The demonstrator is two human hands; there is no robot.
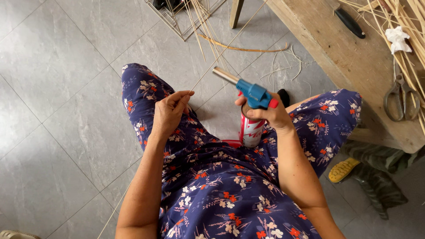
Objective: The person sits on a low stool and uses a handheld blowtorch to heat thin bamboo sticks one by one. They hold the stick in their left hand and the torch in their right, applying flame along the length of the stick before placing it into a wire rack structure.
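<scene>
My left hand pinches a long thin bamboo strip between thumb and fingers; the strip runs up to the right, passing just past the torch's metal nozzle. My right hand grips a blue-headed gas torch mounted on a red and white canister, which stands upright between my knees. The silver nozzle points up and left toward the strip. I sit in dark blue floral clothing over a grey tiled floor.
A wooden bench at the upper right carries scissors, a black-handled knife, a crumpled white tissue and bamboo strips. A wire rack with more strips stands at the top. A yellow sandal lies at the right.
</scene>
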